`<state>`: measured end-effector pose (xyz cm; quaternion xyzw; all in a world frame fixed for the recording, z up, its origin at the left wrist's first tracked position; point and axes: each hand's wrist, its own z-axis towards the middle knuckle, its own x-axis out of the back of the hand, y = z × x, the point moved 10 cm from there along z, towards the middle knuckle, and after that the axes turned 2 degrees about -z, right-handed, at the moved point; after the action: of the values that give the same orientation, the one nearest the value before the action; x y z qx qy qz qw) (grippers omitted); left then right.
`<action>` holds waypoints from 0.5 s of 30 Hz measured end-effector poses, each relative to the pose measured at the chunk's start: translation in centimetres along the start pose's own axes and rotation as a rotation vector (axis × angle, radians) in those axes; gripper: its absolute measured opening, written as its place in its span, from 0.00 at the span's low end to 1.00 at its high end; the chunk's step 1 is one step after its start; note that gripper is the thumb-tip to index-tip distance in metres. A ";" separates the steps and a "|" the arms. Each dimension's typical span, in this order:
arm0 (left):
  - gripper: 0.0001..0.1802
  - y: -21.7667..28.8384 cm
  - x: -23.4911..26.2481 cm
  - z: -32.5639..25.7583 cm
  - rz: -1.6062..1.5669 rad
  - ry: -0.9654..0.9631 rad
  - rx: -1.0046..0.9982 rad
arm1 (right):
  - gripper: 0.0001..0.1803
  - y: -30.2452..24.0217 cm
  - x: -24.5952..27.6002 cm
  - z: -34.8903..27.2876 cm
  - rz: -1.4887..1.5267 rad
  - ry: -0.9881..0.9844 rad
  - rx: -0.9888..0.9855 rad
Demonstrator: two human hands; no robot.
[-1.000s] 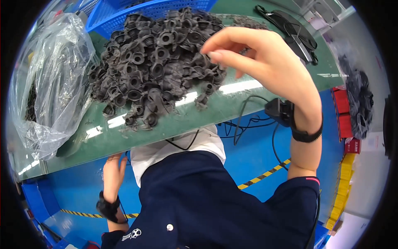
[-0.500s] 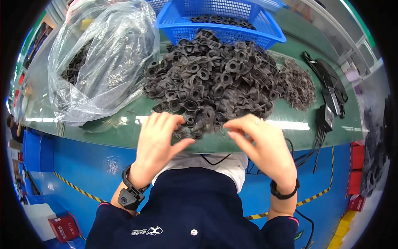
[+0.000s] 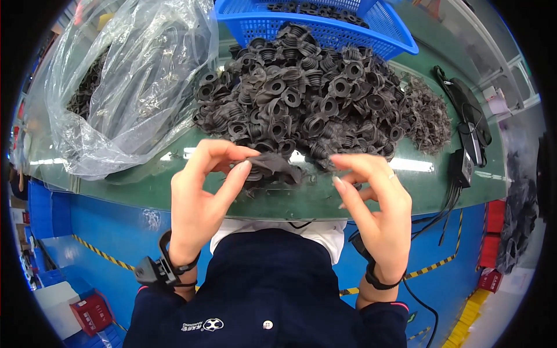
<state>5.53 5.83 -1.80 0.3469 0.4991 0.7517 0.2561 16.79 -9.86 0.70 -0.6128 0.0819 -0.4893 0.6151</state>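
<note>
As the head view shows the held part point(image 3: 275, 167): dark grey to black, matte, one moulded piece; thin uneven flap toward the left, rounder end at the right; finer detail blurred.
Place of part: over the near side of the green table point(image 3: 139, 189), just in front of the heap point(image 3: 313, 104) of ribbed, ring-mouthed parts in like colour; contact with the table cannot be told.
Left hand point(image 3: 197, 200): thumb and forefinger pinched together on the flap's left end.
Right hand point(image 3: 380, 211): thumb and forefinger apart, right of the part and not touching it; nothing seen between them.
Weight: presumably light, suited to a fingertip pinch.
Stiffness: probably soft and rubbery; flap likely bends readily, rounder end likely firmer.
Surface: dull, so likely more grippy than slippery.
Fragility: body probably tough; thin edges could tear.
Best hold: rounder end for steadiness; flap by its edge.
</note>
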 end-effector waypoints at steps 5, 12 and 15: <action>0.06 0.2 -0.3 1.1 -0.450 -0.017 0.187 | 0.26 -0.3 -3.8 1.0 0.102 -0.192 0.075; 0.07 1.3 0.6 3.6 -0.476 -0.021 0.136 | 0.22 -0.1 -5.3 2.6 0.087 -0.307 0.103; 0.08 1.2 2.1 4.9 -0.518 -0.007 0.133 | 0.15 2.0 -5.1 2.7 0.425 -0.307 -0.051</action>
<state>7.94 9.73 1.13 0.2263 0.6185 0.6255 0.4183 17.13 -4.94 -2.86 -0.6642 0.1268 -0.2479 0.6937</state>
